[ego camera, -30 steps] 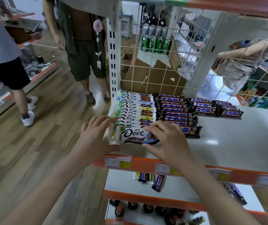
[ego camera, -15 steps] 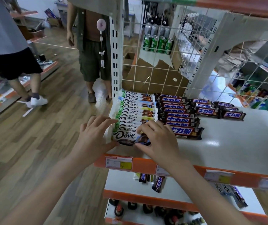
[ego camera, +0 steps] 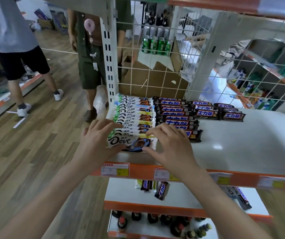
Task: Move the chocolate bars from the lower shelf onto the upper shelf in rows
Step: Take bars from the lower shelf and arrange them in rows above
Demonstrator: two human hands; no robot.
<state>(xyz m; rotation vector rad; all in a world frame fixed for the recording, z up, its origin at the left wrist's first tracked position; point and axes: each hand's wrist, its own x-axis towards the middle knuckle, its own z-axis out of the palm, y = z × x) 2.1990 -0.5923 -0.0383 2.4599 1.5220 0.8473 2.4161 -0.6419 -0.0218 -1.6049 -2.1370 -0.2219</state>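
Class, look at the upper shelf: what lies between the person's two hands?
In the head view, the front Dove bar lies between the left hand and the right hand, fingers touching its ends, at the near end of the Dove row.

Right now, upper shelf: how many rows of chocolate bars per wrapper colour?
White-wrapper rows: 1
Brown-wrapper rows: 3
Total: 4 rows
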